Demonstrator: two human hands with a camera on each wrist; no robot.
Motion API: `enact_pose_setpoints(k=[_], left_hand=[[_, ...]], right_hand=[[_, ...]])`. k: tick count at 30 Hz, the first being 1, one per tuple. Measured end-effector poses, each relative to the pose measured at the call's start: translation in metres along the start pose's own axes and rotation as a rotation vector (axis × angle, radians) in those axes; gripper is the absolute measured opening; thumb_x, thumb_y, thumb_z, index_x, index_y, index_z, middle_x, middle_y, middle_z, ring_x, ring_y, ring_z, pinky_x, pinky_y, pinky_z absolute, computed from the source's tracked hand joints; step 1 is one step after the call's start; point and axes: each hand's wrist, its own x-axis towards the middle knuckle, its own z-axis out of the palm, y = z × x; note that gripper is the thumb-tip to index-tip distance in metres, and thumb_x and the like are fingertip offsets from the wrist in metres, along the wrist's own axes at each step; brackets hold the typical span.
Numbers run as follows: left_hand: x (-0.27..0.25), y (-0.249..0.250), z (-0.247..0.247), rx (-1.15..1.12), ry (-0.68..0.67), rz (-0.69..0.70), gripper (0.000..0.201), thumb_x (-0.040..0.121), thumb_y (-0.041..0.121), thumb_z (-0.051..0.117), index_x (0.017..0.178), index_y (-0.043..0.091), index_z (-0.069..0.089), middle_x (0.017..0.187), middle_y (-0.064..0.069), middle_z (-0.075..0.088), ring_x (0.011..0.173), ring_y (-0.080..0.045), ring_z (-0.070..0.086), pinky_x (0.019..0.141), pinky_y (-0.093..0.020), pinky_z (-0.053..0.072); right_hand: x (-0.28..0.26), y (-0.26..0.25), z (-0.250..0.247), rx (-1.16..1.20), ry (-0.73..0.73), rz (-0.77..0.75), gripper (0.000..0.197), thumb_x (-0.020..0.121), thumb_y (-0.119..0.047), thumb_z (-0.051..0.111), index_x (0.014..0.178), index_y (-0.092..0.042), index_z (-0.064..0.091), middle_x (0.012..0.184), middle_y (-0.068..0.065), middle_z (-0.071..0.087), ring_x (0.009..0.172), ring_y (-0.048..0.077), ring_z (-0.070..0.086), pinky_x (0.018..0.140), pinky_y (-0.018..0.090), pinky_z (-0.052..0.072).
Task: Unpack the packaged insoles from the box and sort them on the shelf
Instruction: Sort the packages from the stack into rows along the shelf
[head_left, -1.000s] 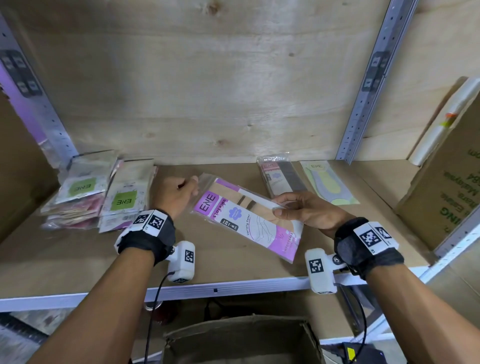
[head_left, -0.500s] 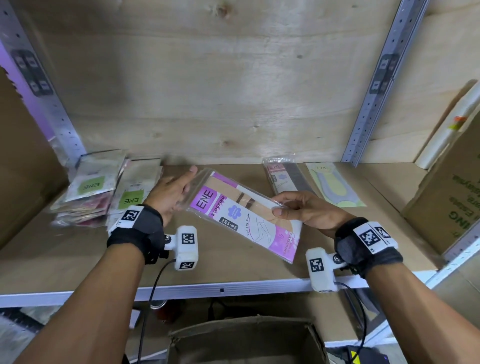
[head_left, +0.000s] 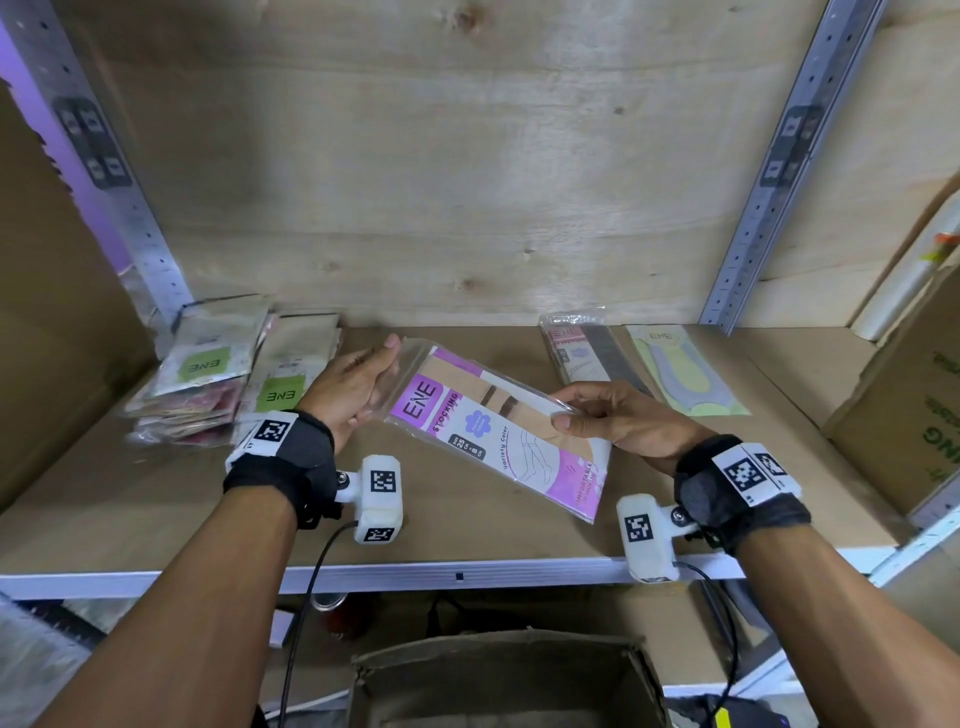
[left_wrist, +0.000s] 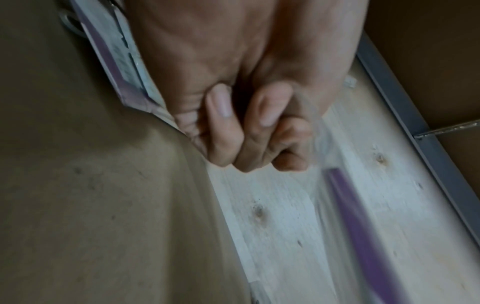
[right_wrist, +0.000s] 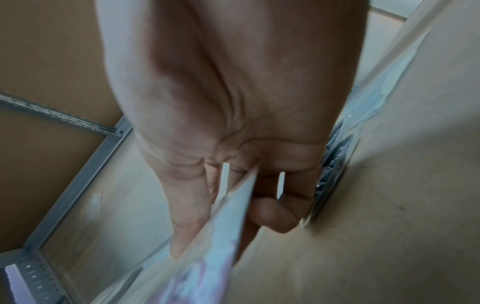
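Packet (head_left: 496, 434) of flat goods hung between my two hands over the shelf (head_left: 156, 499), clear of the board. My right hand (head_left: 618, 423) pinched its near-right edge, thumb on top and fingers beneath. My left hand (head_left: 358, 392) lay along the far-left end with fingers nearly straight against the clear wrapper; the left wrist view showed some fingers curled, so I could not tell how firmly it gripped. I judged the packet light, thin and bendy, its plastic sleeve slick, so the card-backed edges looked the safest hold. Beyond my left hand sat a stack (head_left: 202, 384) of similar packets; past my right hand lay two more (head_left: 576, 348).
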Motion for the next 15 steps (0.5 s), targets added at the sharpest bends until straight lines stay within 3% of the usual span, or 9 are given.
enact_pose_setpoints(k=[3, 5, 6, 8, 9, 10, 12, 15], left_hand=[[-0.002, 0.003, 0.001, -0.028, 0.016, -0.026, 0.046, 0.096, 0.052, 0.055, 0.07, 0.015, 0.053, 0.053, -0.006, 0.028, 0.032, -0.012, 0.029, 0.035, -0.019, 0.027], [-0.003, 0.005, 0.001, -0.068, 0.003, -0.042, 0.042, 0.096, 0.051, 0.056, 0.096, 0.01, 0.06, 0.066, -0.01, 0.033, 0.033, -0.012, 0.037, 0.032, -0.017, 0.03], [-0.003, 0.006, 0.001, -0.086, 0.0, -0.04, 0.042, 0.095, 0.052, 0.057, 0.099, 0.011, 0.06, 0.068, -0.01, 0.035, 0.035, -0.012, 0.036, 0.032, -0.017, 0.028], [-0.002, 0.007, 0.001, -0.095, 0.038, -0.001, 0.049, 0.094, 0.055, 0.056, 0.076, 0.01, 0.057, 0.056, -0.004, 0.036, 0.036, -0.012, 0.028, 0.032, -0.018, 0.022], [-0.002, 0.006, 0.001, -0.098, 0.077, 0.021, 0.049, 0.095, 0.056, 0.055, 0.067, 0.016, 0.056, 0.049, 0.001, 0.036, 0.036, -0.011, 0.026, 0.034, -0.019, 0.02], [-0.001, 0.005, 0.001, -0.113, 0.122, 0.029, 0.048, 0.095, 0.058, 0.052, 0.067, 0.019, 0.058, 0.045, 0.005, 0.039, 0.035, -0.009, 0.028, 0.035, -0.019, 0.019], [-0.001, 0.001, 0.0, -0.163, 0.194, -0.004, 0.049, 0.095, 0.063, 0.047, 0.083, 0.019, 0.064, 0.052, 0.008, 0.052, 0.039, -0.005, 0.038, 0.037, -0.016, 0.028], [0.0, -0.006, -0.004, -0.215, 0.182, -0.075, 0.064, 0.093, 0.071, 0.04, 0.101, 0.015, 0.07, 0.069, 0.002, 0.068, 0.051, -0.006, 0.056, 0.046, -0.015, 0.046]], right_hand=[[0.001, -0.002, 0.003, 0.006, -0.005, 0.0, 0.03, 0.091, -0.001, 0.062, 0.121, 0.003, 0.061, 0.115, 0.019, 0.07, 0.1, 0.022, 0.066, 0.088, 0.024, 0.051], [0.002, -0.004, 0.005, 0.011, -0.004, 0.001, 0.031, 0.091, -0.002, 0.062, 0.122, 0.003, 0.061, 0.117, 0.02, 0.069, 0.103, 0.024, 0.065, 0.094, 0.028, 0.049], [0.002, -0.004, 0.006, 0.016, -0.004, -0.002, 0.031, 0.091, -0.002, 0.062, 0.122, 0.003, 0.061, 0.117, 0.02, 0.069, 0.105, 0.024, 0.065, 0.096, 0.03, 0.049], [0.001, -0.006, 0.007, 0.037, 0.005, -0.012, 0.032, 0.09, -0.005, 0.064, 0.121, 0.003, 0.062, 0.117, 0.022, 0.068, 0.106, 0.026, 0.065, 0.099, 0.034, 0.049], [0.0, -0.008, 0.007, 0.05, 0.022, -0.013, 0.034, 0.088, -0.01, 0.066, 0.12, 0.001, 0.063, 0.117, 0.023, 0.068, 0.106, 0.027, 0.065, 0.1, 0.036, 0.047], [0.0, -0.009, 0.007, 0.063, 0.038, -0.011, 0.035, 0.085, -0.015, 0.069, 0.118, -0.003, 0.065, 0.115, 0.023, 0.069, 0.106, 0.027, 0.065, 0.102, 0.037, 0.045], [-0.001, -0.01, 0.005, 0.09, 0.06, -0.004, 0.032, 0.081, -0.023, 0.072, 0.111, -0.012, 0.069, 0.112, 0.019, 0.071, 0.107, 0.027, 0.066, 0.104, 0.036, 0.043], [0.002, -0.01, 0.005, 0.159, 0.123, 0.036, 0.031, 0.076, -0.027, 0.078, 0.105, -0.019, 0.07, 0.113, 0.017, 0.072, 0.111, 0.03, 0.065, 0.109, 0.039, 0.037]])
